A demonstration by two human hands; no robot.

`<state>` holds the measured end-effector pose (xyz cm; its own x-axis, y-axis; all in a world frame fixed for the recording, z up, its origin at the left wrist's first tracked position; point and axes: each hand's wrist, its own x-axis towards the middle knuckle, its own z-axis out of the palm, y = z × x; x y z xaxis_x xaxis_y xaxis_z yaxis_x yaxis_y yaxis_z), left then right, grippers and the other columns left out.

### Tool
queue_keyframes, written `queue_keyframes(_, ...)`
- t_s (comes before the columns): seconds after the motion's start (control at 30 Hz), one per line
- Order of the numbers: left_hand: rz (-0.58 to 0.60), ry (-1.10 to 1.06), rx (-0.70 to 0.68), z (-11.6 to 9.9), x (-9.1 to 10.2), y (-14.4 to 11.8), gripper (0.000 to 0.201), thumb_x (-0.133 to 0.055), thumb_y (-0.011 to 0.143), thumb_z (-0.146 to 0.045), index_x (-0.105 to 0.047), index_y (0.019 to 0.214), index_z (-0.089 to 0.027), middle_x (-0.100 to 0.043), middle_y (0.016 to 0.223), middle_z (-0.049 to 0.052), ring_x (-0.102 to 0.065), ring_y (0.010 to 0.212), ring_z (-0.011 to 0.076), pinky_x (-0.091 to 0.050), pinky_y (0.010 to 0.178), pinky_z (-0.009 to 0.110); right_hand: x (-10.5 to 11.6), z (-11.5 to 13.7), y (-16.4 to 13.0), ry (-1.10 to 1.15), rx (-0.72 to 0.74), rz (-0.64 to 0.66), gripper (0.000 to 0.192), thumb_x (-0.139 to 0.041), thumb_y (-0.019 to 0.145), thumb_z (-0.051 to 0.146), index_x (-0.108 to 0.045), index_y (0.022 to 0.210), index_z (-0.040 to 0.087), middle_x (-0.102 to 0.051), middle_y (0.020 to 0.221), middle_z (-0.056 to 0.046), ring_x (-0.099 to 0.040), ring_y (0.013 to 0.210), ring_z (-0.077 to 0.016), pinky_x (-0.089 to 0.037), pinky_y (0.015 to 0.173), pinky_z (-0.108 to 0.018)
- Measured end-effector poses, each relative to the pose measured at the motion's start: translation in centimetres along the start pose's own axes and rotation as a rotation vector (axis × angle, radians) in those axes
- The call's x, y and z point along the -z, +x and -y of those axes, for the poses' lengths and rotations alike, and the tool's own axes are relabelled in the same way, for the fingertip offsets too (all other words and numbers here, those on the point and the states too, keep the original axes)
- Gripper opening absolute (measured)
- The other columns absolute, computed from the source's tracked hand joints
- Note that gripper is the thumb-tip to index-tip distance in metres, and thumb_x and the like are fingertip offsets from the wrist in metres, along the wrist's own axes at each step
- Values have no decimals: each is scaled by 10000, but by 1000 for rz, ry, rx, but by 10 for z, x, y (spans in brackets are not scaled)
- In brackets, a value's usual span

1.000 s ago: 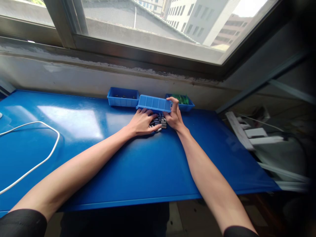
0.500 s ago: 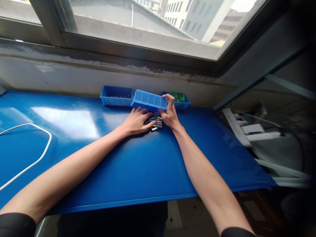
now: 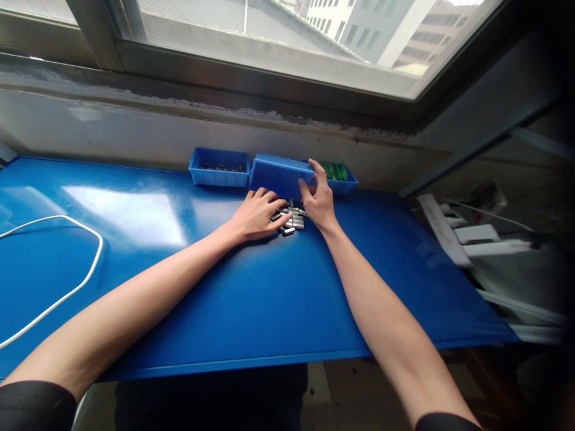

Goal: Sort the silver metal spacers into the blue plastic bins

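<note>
A blue plastic bin (image 3: 281, 175) is tipped up on its side at the back of the table. My right hand (image 3: 320, 200) grips its right end, thumb and fingers on either side of the wall. In front of the bin lies a small heap of shiny metal cylindrical pieces (image 3: 294, 221). My left hand (image 3: 260, 214) is palm down at the heap's left side, fingers spread, with the thumb reaching over some pieces. Part of the heap is hidden under that hand.
On the left stands another blue bin (image 3: 219, 167) with small dark metal parts. A third blue bin (image 3: 344, 182) with green items is partly behind my right hand. A white cable (image 3: 92, 269) curves across the blue table (image 3: 224, 311). A window wall runs along the back.
The bin in my right hand has turned from showing its ribbed side to standing more steeply, its darker face toward me. More of the metal heap shows. The view has shifted slightly.
</note>
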<state>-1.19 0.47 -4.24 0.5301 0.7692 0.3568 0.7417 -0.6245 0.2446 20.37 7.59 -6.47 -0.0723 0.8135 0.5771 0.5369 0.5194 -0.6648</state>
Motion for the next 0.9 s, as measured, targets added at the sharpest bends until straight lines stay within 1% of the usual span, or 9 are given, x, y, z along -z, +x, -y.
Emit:
queue_keyframes(0.1,-28,3,-2,0,0,0,497,-475,1077,-527,-737,1342,-198,-673,1405,137,-537,1314,362,-453,1100,515,-1,1,-1,27,-72,-36,781,-564,963,733,-433,1602,303,-702,1305,-135,-760,745,-224,-671,703,-413)
queue_keyframes(0.17,-35,9,11,0,-1,0,501,-479,1072,-537,-742,1335,-201,-642,1460,148,-513,1358,369,-444,1120,524,-1,3,-2,52,-107,-62,825,-583,944,752,-400,1618,315,-707,1309,-150,-768,706,-224,-648,619,-370)
queue_keyframes(0.23,-33,14,23,0,-2,-1,510,-479,1070,-541,-732,1357,-205,-619,1500,153,-497,1395,379,-432,1143,536,-1,5,-2,51,-117,-69,873,-616,920,761,-367,1631,319,-704,1323,-163,-784,727,-241,-631,590,-351)
queue_keyframes(0.37,-23,2,20,1,-2,-1,525,-468,1073,-535,-708,1398,-200,-619,1514,148,-478,1456,383,-410,1193,531,-1,9,-3,13,-106,-87,912,-625,904,774,-333,1633,312,-710,1321,-176,-805,795,-269,-619,601,-350)
queue_keyframes(0.47,-8,-16,27,1,-3,-1,521,-460,1075,-532,-709,1394,-204,-631,1503,145,-487,1472,374,-410,1209,527,0,11,-4,-7,-119,-142,802,-578,937,763,-398,1558,289,-787,1078,-115,-771,679,-238,-601,595,-353)
queue_keyframes(0.57,-7,-23,43,1,-5,-1,519,-469,1071,-533,-709,1396,-207,-616,1526,146,-477,1496,381,-403,1227,534,0,12,-3,-37,-112,-175,656,-590,948,731,-491,1417,283,-785,860,-41,-724,612,-227,-602,630,-380)
queue_keyframes(0.63,-17,-19,39,2,-5,-1,521,-473,1071,-531,-707,1403,-205,-600,1547,146,-471,1505,381,-383,1250,533,1,12,-2,-54,-95,-201,592,-600,957,700,-504,1369,287,-780,852,-33,-721,645,-235,-611,686,-405)
queue_keyframes(0.73,-32,-10,13,2,-6,-1,526,-468,1075,-531,-708,1401,-195,-589,1560,152,-478,1506,368,-334,1292,534,1,11,-1,-65,-69,-226,566,-589,980,645,-485,1386,265,-778,909,-64,-723,724,-252,-612,773,-443)
queue_keyframes(0.9,-56,2,-25,3,-6,-1,512,-481,1074,-524,-713,1390,-194,-555,1596,158,-473,1516,364,-269,1326,574,1,7,0,-43,-32,-209,611,-614,970,547,-434,1464,237,-747,941,-77,-717,787,-258,-611,784,-451)
